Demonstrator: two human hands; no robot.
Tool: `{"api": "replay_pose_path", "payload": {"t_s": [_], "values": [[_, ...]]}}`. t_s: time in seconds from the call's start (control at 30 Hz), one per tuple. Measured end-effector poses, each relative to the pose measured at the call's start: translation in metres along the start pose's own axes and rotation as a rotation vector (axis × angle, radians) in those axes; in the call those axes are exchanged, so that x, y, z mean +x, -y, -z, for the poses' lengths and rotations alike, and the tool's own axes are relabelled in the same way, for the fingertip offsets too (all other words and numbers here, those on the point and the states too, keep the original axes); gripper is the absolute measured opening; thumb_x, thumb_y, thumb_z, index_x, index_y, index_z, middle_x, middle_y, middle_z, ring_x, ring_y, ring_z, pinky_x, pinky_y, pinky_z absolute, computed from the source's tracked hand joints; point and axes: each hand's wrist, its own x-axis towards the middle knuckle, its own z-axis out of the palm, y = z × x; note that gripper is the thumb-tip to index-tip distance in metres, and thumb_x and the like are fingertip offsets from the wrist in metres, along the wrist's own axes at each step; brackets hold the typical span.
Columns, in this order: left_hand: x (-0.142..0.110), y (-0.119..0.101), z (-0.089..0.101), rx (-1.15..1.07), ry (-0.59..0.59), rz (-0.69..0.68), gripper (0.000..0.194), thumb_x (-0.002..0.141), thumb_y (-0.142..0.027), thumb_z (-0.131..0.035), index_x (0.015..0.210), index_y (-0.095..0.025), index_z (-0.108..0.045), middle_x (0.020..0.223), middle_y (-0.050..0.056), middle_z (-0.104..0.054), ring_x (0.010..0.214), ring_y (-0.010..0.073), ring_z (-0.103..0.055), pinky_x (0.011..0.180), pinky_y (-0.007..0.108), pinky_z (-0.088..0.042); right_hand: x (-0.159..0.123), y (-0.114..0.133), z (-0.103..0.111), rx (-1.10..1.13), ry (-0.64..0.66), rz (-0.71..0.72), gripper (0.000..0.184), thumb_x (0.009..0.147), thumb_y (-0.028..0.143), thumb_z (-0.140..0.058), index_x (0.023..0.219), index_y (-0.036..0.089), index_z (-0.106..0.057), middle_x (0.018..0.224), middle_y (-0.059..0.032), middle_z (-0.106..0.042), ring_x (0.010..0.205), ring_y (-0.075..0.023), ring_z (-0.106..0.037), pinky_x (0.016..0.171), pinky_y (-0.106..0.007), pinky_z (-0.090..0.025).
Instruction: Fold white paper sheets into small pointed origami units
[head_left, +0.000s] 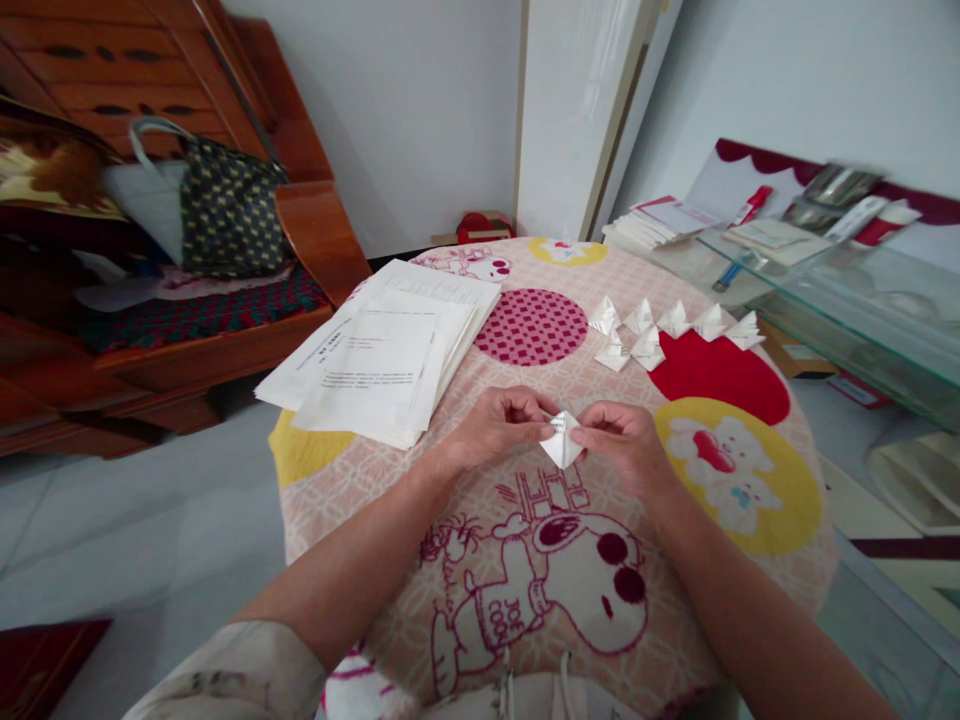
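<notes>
Between my two hands is a small folded paper piece, white and diamond-shaped, with some printed text on it. The thumb and fingers of my left hand pinch its left corner. On the opposite corner, my right hand grips it in the same way. Both hands are just above the patterned tablecloth. Beyond them, several finished-looking folded paper shapes stand in two loose rows. A stack of printed paper sheets lies to the left of my left hand.
At the right is a glass shelf with a metal container, a red marker and other items, beside a paper pile. A wooden bench with a dark patterned bag stands at the left. A red object sits behind the table.
</notes>
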Motion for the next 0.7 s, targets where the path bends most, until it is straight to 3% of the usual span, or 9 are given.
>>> {"api": "replay_pose_path", "payload": {"t_s": [0.2, 0.37, 0.7], "values": [[-0.001, 0.006, -0.002, -0.077, -0.032, -0.031, 0.021, 0.074, -0.024, -0.082, 0.078, -0.01, -0.067, 0.097, 0.009, -0.072, 0.082, 0.0133, -0.068, 0.074, 0.026, -0.052, -0.001, 0.003, 0.001, -0.154, -0.069, 0.136, 0.021, 0.07, 0.03, -0.082, 0.061, 0.02, -0.066, 0.06, 0.0014, -0.062, 0.056, -0.0126, -0.053, 0.053, -0.026, -0.041], [-0.001, 0.007, -0.005, -0.074, -0.025, 0.027, 0.037, 0.074, -0.022, -0.082, 0.106, -0.011, -0.066, 0.097, 0.009, -0.073, 0.081, 0.014, -0.07, 0.076, 0.028, -0.055, -0.001, 0.002, -0.001, -0.18, -0.041, 0.215, 0.023, 0.073, 0.031, -0.081, 0.06, 0.019, -0.065, 0.065, -0.0002, -0.064, 0.061, -0.0136, -0.055, 0.056, -0.027, -0.041], [0.0, 0.012, -0.008, -0.089, -0.026, 0.072, 0.029, 0.073, -0.033, -0.084, 0.085, -0.01, -0.072, 0.077, 0.004, -0.072, 0.067, 0.0109, -0.064, 0.064, 0.022, -0.048, -0.001, 0.005, -0.006, -0.17, 0.003, 0.235, 0.025, 0.073, 0.031, -0.08, 0.058, 0.02, -0.063, 0.068, -0.0004, -0.065, 0.062, -0.0139, -0.057, 0.057, -0.027, -0.043]]}}
